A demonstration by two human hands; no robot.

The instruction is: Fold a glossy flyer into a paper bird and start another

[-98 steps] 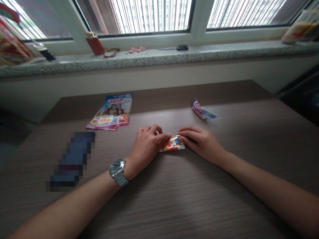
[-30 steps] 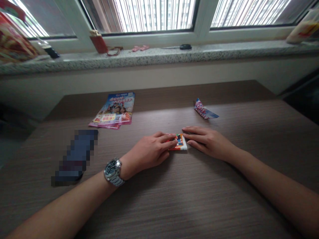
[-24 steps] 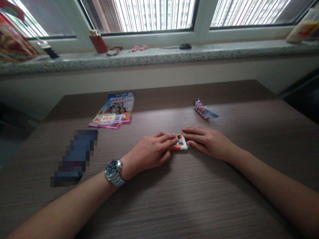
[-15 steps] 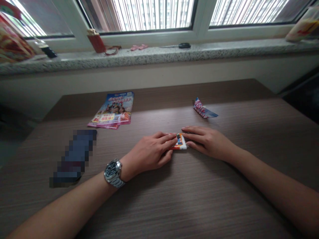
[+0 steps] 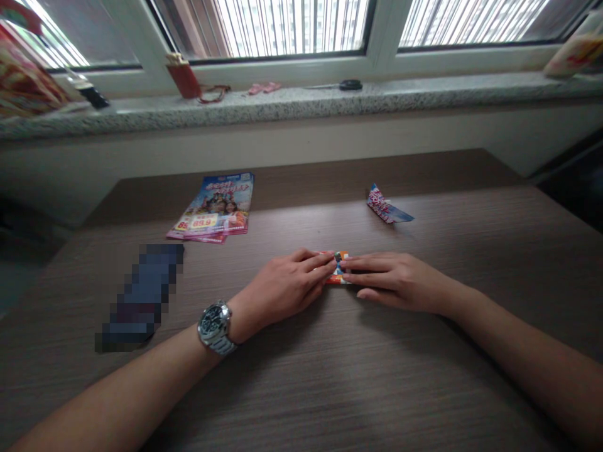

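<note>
A small folded piece of printed paper (image 5: 337, 274), orange, white and blue, lies flat on the table between my hands. My left hand (image 5: 294, 280), with a metal watch (image 5: 215, 325) on its wrist, rests palm down with outstretched fingers over the paper's left part. From the right, my right hand (image 5: 393, 280) lays its long fingers on the paper's right part, its thumb on the near side. The fingers of both hands cover much of the paper, so its full outline is hidden.
A stack of colourful flyers (image 5: 217, 207) lies at the back left, and a blurred-out dark object (image 5: 141, 298) in front of it. A folded paper piece (image 5: 385, 206) stands at the back right. The windowsill (image 5: 292, 107) holds a red lighter-like item (image 5: 184, 78) and a black-handled tool (image 5: 350, 85).
My right hand has come slightly nearer to me, and its fingers now lie on the paper's right part instead of beside it. My left hand has stayed nearly still.
</note>
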